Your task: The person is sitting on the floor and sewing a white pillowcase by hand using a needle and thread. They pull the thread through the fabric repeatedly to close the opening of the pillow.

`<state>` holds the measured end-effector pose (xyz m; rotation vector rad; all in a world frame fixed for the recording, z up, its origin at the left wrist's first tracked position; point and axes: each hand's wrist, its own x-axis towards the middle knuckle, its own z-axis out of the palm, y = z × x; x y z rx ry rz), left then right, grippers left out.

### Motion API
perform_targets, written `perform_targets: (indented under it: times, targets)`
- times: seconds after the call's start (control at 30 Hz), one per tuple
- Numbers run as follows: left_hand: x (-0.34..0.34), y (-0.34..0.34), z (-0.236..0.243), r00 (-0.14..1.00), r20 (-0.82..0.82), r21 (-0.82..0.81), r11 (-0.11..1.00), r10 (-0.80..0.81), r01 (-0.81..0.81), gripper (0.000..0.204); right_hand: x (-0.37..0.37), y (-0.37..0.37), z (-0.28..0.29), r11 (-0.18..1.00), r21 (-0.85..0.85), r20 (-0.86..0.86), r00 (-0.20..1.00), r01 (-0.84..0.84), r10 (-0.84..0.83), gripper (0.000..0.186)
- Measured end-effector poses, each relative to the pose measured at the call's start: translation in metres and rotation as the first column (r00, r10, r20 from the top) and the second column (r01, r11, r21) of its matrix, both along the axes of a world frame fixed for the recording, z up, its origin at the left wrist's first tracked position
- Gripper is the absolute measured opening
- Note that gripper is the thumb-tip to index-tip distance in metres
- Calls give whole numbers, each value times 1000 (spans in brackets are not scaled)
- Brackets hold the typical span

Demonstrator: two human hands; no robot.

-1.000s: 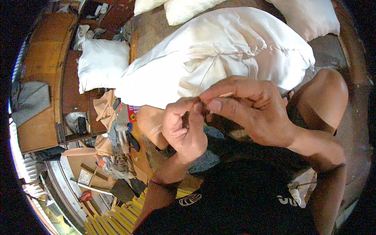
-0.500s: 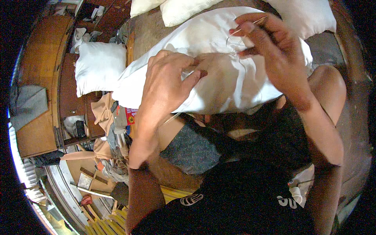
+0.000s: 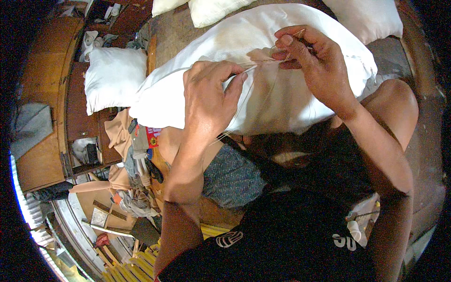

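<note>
A large white stuffed pillow lies across in front of me, against my knees. My left hand is closed in a pinch at the pillow's upper face, with thumb and forefinger on a ridge of its white cloth. Thin pale thread hangs beneath those fingertips and trails toward my left wrist. Just to the right, my right hand holds a looped end of thread between thumb and fingers, close over the cloth. Whether a needle is in that grip is too small to make out.
Smaller white pillows sit around: one at the left, one at the far right, others at the back. A brown wooden cabinet stands at the left. Heaped clothes lie beside the wooden platform.
My right hand has come down and left, nearer the cloth. My left thumb and forefinger have closed on the cloth ridge. The view has shifted slightly.
</note>
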<state>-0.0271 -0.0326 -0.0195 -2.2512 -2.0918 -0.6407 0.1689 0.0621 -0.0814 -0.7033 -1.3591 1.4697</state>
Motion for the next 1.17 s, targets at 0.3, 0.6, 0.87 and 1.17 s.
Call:
perform_targets:
  times: [0.3, 0.6, 0.87, 1.17]
  targets:
    - [6, 1, -14, 991, -121, 257, 963, -55, 85, 12, 2, 4, 5, 996, -90, -23, 1000, 7, -9, 34]
    - [5, 8, -21, 991, -126, 245, 967, -38, 68, 12, 7, 10, 0, 983, -171, -30, 998, -64, 60, 37]
    - [4, 10, -21, 992, -92, 238, 966, -81, 101, 14, 8, 15, -3, 965, -247, -109, 992, -89, 64, 35]
    - [10, 9, -16, 994, -105, 121, 992, -24, 36, 18, 6, 15, -2, 945, -305, -182, 981, -114, 60, 30]
